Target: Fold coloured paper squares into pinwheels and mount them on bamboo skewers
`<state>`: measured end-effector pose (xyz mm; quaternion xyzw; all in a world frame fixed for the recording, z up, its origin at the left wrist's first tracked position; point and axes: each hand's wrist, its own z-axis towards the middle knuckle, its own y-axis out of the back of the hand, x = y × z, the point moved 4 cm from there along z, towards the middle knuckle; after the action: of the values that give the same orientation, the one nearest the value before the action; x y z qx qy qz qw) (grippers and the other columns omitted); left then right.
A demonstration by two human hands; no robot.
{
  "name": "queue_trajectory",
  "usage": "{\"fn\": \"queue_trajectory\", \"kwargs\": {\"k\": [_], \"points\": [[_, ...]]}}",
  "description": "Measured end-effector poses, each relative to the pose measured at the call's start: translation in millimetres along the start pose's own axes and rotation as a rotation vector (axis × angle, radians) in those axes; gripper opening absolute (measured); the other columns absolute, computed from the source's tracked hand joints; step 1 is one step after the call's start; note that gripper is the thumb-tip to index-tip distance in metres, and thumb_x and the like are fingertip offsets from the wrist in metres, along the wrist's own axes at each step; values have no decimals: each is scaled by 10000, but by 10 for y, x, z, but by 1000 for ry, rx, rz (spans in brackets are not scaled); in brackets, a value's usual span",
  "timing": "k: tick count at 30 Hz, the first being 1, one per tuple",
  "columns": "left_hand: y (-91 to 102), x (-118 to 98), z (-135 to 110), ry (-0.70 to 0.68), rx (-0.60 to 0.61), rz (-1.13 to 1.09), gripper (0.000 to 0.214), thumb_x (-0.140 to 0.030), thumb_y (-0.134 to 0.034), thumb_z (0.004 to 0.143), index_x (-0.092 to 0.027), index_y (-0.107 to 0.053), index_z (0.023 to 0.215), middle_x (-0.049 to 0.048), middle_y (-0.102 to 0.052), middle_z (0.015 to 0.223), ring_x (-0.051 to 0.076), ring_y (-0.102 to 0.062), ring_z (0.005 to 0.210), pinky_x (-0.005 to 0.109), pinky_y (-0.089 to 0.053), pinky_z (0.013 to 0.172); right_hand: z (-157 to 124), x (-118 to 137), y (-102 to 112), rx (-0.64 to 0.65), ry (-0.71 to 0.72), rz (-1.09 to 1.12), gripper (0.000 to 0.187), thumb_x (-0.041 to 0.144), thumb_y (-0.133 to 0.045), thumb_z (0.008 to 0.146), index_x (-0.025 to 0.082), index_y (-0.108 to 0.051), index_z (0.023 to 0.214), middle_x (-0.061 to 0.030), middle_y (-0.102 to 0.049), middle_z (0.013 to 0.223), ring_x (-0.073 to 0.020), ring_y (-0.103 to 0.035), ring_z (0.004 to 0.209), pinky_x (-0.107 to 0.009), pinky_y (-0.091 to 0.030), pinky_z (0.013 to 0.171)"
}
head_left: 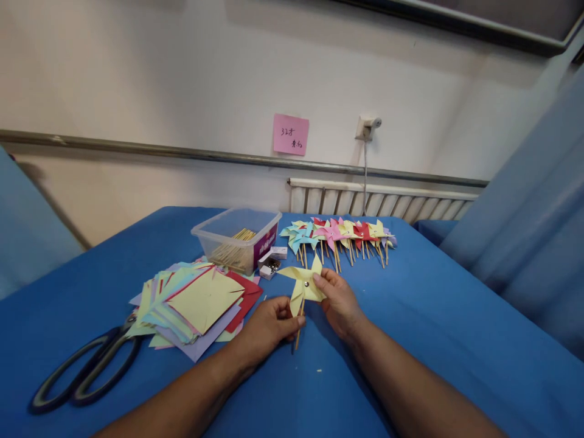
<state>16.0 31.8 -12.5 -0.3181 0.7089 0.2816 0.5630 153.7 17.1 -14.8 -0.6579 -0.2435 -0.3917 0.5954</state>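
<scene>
A yellow paper pinwheel [303, 282] on a thin wooden stick [298, 333] is held between both hands above the blue table [433, 316]. My left hand [269, 327] pinches the stick just below the paper. My right hand [338, 302] grips the pinwheel's right blade with thumb and fingertips. A metal pin shows at the pinwheel's centre.
A row of finished coloured pinwheels [340, 236] lies behind the hands. A clear plastic tub of sticks [237, 238] and a small box of pins [270, 266] sit at centre left. A stack of coloured paper squares [196, 304] and black scissors [86, 370] lie left.
</scene>
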Motion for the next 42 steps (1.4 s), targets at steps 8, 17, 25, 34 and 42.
{"fn": "queue_trajectory", "kwargs": {"k": [8, 17, 25, 34, 42], "points": [[38, -6, 28, -11, -80, -21, 284, -338, -743, 624, -149, -584, 764, -38, -562, 586, 106, -500, 529, 240, -403, 544, 17, 7, 48, -68, -40, -39, 345, 426, -767, 676, 159, -625, 841, -16, -677, 756, -112, -611, 634, -219, -452, 577], [340, -215, 6, -160, -381, 11, 318, -423, -711, 677, -141, -609, 784, 4, -593, 637, 127, -526, 582, 239, -406, 550, -43, -175, -77, 103, -173, -278, 334, 400, -785, 615, 160, -605, 763, 8, -648, 637, -72, -522, 459, -184, -304, 421], [300, -247, -20, -156, -423, 4, 345, -457, -717, 666, -146, -596, 754, 7, -609, 660, 143, -553, 628, 256, -420, 592, -55, -326, -187, 204, -135, -387, 401, 450, -820, 537, 177, -554, 660, 56, -564, 522, -67, -477, 425, -203, -341, 440], [280, -222, 27, -133, -313, -19, 364, -417, -731, 657, -148, -629, 880, 23, -657, 744, 139, -574, 662, 258, -443, 636, 76, -238, -57, 77, 12, -518, 276, 389, -726, 630, 180, -547, 615, 58, -521, 496, -70, -422, 436, -211, -337, 452], [225, -69, 113, -7, -165, 73, 354, -436, -715, 654, -152, -628, 848, 39, -668, 755, 147, -596, 639, 275, -463, 629, 323, 333, 922, -401, 101, -1010, 172, 329, -629, 702, 174, -592, 637, 10, -608, 574, -123, -529, 524, -230, -392, 526]]}}
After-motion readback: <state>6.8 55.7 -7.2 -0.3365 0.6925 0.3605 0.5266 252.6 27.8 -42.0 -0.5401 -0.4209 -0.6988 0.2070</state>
